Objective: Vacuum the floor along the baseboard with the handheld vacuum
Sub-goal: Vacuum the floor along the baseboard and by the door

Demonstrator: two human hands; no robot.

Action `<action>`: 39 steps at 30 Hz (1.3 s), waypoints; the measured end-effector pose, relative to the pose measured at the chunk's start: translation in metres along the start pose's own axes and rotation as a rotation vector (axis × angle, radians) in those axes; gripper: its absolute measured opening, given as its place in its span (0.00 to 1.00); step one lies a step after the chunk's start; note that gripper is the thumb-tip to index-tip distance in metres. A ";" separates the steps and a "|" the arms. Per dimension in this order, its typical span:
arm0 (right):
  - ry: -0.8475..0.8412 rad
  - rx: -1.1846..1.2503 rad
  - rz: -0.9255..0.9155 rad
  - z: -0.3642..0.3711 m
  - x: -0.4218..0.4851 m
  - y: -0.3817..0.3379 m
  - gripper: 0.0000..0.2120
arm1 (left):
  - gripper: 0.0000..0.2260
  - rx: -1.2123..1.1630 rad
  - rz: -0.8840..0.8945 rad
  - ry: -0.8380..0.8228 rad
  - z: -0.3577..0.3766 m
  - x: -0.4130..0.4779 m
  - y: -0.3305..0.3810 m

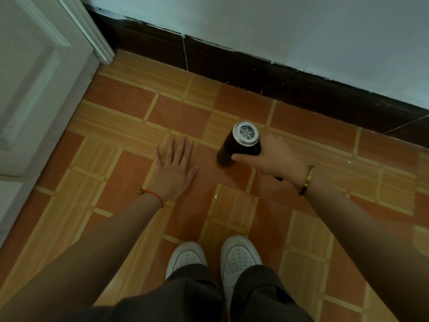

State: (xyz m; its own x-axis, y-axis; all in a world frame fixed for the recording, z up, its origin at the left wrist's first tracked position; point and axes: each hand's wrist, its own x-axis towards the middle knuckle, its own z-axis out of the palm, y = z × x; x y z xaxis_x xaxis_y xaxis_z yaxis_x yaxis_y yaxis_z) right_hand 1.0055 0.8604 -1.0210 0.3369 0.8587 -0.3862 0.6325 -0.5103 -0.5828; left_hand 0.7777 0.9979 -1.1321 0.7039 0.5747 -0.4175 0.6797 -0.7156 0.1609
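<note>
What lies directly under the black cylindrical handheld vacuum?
Orange and wood-patterned floor tiles show around the black handheld vacuum, gripped by the right hand. Its nozzle end is hidden by its own body.

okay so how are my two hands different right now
The right hand is closed around the black handheld vacuum; the left hand is empty, fingers spread flat. The right wrist wears a dark-and-yellow bracelet, the left a red string. Both reach out over the tiled floor.

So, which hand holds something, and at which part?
The right hand holds the handheld vacuum around its dark body, just below the silver vented end. The left hand is open and holds nothing.
</note>
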 end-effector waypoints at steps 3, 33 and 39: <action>-0.153 -0.017 -0.045 0.005 -0.005 -0.009 0.25 | 0.32 0.020 -0.001 0.000 0.001 0.001 0.000; 0.282 0.147 0.167 0.011 -0.060 0.035 0.20 | 0.30 0.034 0.134 0.185 0.009 0.015 0.065; 0.483 0.188 0.268 0.006 -0.060 0.058 0.25 | 0.28 0.031 0.131 0.207 0.017 0.030 0.103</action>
State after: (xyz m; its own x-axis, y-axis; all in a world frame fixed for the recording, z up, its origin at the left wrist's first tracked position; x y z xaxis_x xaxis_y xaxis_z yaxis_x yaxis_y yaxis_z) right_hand 1.0180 0.7785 -1.0355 0.7759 0.6003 -0.1938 0.3611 -0.6746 -0.6438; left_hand 0.8650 0.9349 -1.1430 0.8149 0.5432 -0.2023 0.5757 -0.7992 0.1731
